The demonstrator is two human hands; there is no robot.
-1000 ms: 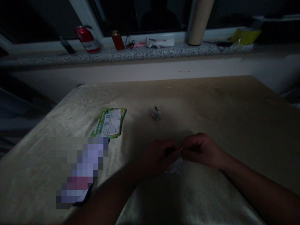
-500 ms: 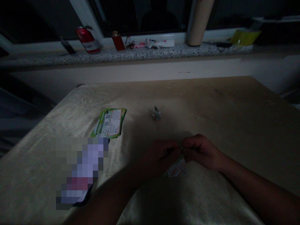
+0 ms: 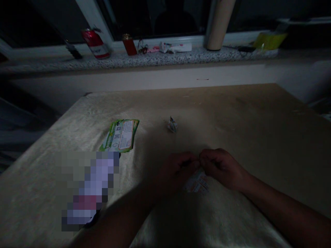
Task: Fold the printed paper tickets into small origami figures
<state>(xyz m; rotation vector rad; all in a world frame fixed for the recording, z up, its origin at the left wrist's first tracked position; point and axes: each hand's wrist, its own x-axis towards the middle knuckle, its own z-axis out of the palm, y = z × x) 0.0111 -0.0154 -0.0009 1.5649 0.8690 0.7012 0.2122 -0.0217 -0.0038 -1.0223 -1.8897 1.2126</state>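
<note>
My left hand and my right hand meet fingertip to fingertip over the table. Both are closed in a pinch on the upper edge of a small printed paper, pale with orange and green marks. Its lower part shows beneath my fingers, while its top is hidden by them and the light is dim. Beyond my hands, a small folded piece of printed paper stands on the table. Off to the left lies a stack of green-and-white printed leaflets.
A blurred-out phone-like object lies left of my left forearm on the cloth-covered table. Along the granite windowsill stand a red can, an orange-red bottle, a cardboard tube and a yellow container.
My fingertips have drawn closer together over the paper's top edge. The paper's visible lower part has shifted slightly up and to the right. Other objects have stayed in place.
</note>
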